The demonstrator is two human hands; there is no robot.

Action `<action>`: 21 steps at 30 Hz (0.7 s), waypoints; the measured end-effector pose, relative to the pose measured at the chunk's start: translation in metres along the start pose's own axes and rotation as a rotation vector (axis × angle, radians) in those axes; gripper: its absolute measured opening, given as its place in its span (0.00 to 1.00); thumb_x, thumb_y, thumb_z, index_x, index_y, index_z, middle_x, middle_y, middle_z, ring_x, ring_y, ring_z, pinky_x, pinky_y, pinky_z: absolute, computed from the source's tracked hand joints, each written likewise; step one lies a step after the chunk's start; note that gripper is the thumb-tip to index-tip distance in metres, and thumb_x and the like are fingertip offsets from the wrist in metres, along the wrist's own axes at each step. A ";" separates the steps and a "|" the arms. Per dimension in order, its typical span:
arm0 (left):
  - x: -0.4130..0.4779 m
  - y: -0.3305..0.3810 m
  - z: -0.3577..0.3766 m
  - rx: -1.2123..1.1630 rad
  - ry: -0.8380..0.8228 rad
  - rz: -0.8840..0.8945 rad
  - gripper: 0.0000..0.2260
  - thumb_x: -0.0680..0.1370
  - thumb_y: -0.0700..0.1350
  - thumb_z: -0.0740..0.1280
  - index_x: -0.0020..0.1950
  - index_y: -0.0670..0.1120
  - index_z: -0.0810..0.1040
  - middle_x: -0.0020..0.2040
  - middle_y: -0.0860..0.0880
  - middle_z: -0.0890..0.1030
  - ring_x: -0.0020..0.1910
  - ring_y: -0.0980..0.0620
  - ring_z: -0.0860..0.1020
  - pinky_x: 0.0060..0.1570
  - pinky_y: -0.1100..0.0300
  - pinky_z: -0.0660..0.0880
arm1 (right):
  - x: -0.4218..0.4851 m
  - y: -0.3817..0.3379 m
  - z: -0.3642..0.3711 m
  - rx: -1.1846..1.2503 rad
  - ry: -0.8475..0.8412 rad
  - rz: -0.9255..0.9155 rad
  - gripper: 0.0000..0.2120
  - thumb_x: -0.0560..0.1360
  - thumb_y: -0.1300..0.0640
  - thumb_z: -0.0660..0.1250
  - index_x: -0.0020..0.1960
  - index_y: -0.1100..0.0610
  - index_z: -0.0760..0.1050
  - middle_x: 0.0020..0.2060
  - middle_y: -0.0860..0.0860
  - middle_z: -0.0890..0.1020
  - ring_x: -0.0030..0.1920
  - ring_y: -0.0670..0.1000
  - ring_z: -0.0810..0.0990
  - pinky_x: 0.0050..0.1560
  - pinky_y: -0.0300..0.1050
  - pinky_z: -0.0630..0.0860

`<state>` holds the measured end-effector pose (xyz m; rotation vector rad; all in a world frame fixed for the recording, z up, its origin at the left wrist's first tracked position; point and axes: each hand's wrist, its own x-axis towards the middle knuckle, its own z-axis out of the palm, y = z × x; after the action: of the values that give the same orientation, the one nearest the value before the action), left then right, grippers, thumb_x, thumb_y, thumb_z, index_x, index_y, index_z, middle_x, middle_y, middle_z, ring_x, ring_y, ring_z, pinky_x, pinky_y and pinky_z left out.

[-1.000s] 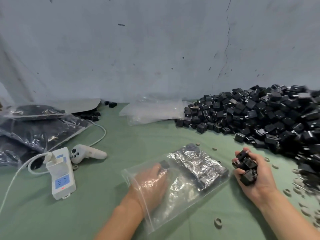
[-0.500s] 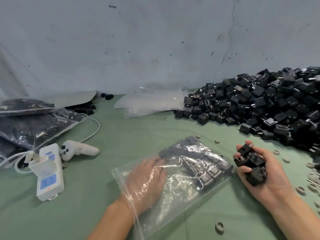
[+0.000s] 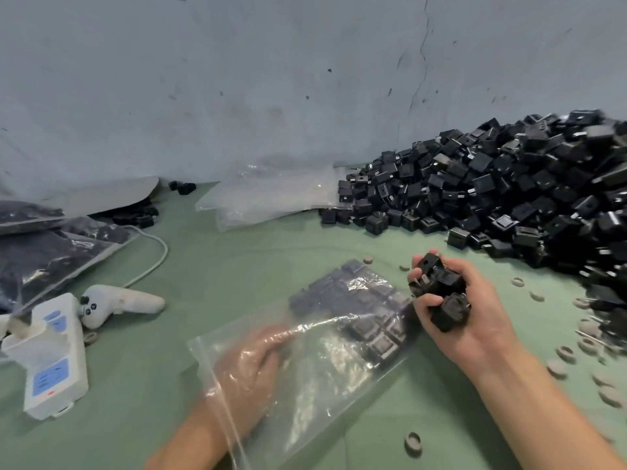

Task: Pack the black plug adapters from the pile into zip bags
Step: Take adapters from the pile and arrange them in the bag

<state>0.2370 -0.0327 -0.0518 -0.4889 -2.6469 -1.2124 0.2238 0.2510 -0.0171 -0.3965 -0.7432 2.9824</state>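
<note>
A single wide-angle view from the person's head, looking forward and down across the green worktop (image 3: 237,266) toward the grey wall (image 3: 271,79) that closes off the back. It sits close to the work: both forearms cross the bottom edge, with the left grip (image 3: 251,361) and right grip (image 3: 468,317) in the lower middle and the zip bag (image 3: 322,385) just below centre. The heaped black plug adapters (image 3: 509,198) run out past the right edge, and the filled bags (image 3: 44,259) are cut off by the left edge
</note>
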 end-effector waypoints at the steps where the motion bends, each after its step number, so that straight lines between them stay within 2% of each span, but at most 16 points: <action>1: -0.003 0.001 -0.008 -0.022 0.007 -0.047 0.14 0.75 0.44 0.64 0.48 0.63 0.85 0.53 0.60 0.84 0.55 0.61 0.81 0.61 0.59 0.75 | 0.000 0.003 0.003 -0.016 -0.011 0.012 0.13 0.75 0.57 0.65 0.58 0.55 0.73 0.51 0.52 0.80 0.40 0.47 0.78 0.22 0.33 0.68; 2: -0.005 0.002 -0.017 -0.047 0.037 -0.086 0.13 0.69 0.48 0.63 0.41 0.64 0.84 0.47 0.61 0.85 0.48 0.64 0.82 0.55 0.65 0.76 | -0.001 0.006 0.006 -0.034 -0.023 0.022 0.13 0.76 0.56 0.65 0.60 0.57 0.74 0.51 0.51 0.81 0.40 0.47 0.78 0.22 0.33 0.68; 4: -0.010 -0.001 -0.035 -0.122 0.221 -0.137 0.10 0.64 0.48 0.63 0.35 0.59 0.83 0.36 0.60 0.84 0.36 0.67 0.79 0.39 0.75 0.73 | -0.002 0.013 0.014 -0.074 -0.045 0.032 0.15 0.77 0.54 0.66 0.60 0.62 0.78 0.49 0.52 0.82 0.39 0.47 0.79 0.22 0.34 0.68; 6: -0.013 -0.007 -0.050 -0.196 0.462 -0.198 0.12 0.64 0.43 0.59 0.33 0.54 0.82 0.31 0.54 0.82 0.28 0.60 0.75 0.30 0.71 0.69 | -0.006 0.020 0.021 -0.111 -0.074 0.041 0.17 0.76 0.54 0.68 0.59 0.64 0.80 0.47 0.54 0.82 0.39 0.47 0.79 0.22 0.34 0.69; 8: -0.015 -0.011 -0.059 -0.280 0.660 -0.242 0.15 0.65 0.40 0.56 0.33 0.52 0.81 0.30 0.50 0.80 0.28 0.54 0.72 0.26 0.67 0.67 | -0.012 0.029 0.030 -0.145 -0.106 0.063 0.17 0.75 0.53 0.69 0.59 0.63 0.81 0.45 0.55 0.82 0.39 0.47 0.79 0.22 0.34 0.69; 10: -0.018 -0.001 -0.059 -0.335 0.752 -0.246 0.15 0.66 0.39 0.55 0.33 0.52 0.80 0.32 0.47 0.80 0.28 0.53 0.71 0.25 0.67 0.66 | -0.020 0.039 0.040 -0.193 -0.116 0.064 0.18 0.72 0.51 0.72 0.58 0.60 0.81 0.45 0.55 0.82 0.38 0.48 0.79 0.21 0.34 0.69; 12: -0.021 0.015 -0.052 -0.329 0.705 -0.182 0.15 0.69 0.38 0.57 0.37 0.53 0.80 0.34 0.49 0.81 0.29 0.54 0.73 0.27 0.66 0.68 | -0.029 0.049 0.051 -0.271 -0.139 0.068 0.19 0.70 0.50 0.74 0.58 0.56 0.81 0.42 0.56 0.82 0.36 0.49 0.78 0.20 0.35 0.68; 15: -0.023 0.043 -0.040 -0.378 0.517 -0.089 0.13 0.75 0.43 0.60 0.48 0.58 0.81 0.43 0.54 0.82 0.35 0.53 0.78 0.32 0.66 0.73 | -0.044 0.067 0.066 -0.397 -0.249 0.084 0.19 0.69 0.49 0.74 0.59 0.52 0.83 0.38 0.54 0.83 0.32 0.50 0.78 0.20 0.36 0.68; 18: -0.021 0.065 -0.033 -0.369 0.310 -0.037 0.12 0.78 0.53 0.62 0.58 0.66 0.75 0.53 0.58 0.80 0.43 0.56 0.81 0.39 0.62 0.79 | -0.058 0.087 0.077 -0.605 -0.395 0.069 0.17 0.70 0.48 0.73 0.58 0.49 0.82 0.46 0.52 0.84 0.38 0.50 0.80 0.24 0.39 0.69; 21: -0.017 0.070 -0.036 -0.287 0.224 0.008 0.12 0.79 0.54 0.64 0.60 0.69 0.73 0.55 0.60 0.78 0.48 0.56 0.81 0.42 0.66 0.77 | -0.065 0.101 0.079 -0.728 -0.436 0.018 0.15 0.74 0.48 0.72 0.59 0.49 0.80 0.52 0.51 0.85 0.39 0.49 0.80 0.26 0.41 0.70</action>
<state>0.2800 -0.0205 0.0154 -0.3795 -2.2961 -1.5553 0.2685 0.1188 0.0182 0.2561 -1.8668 2.7236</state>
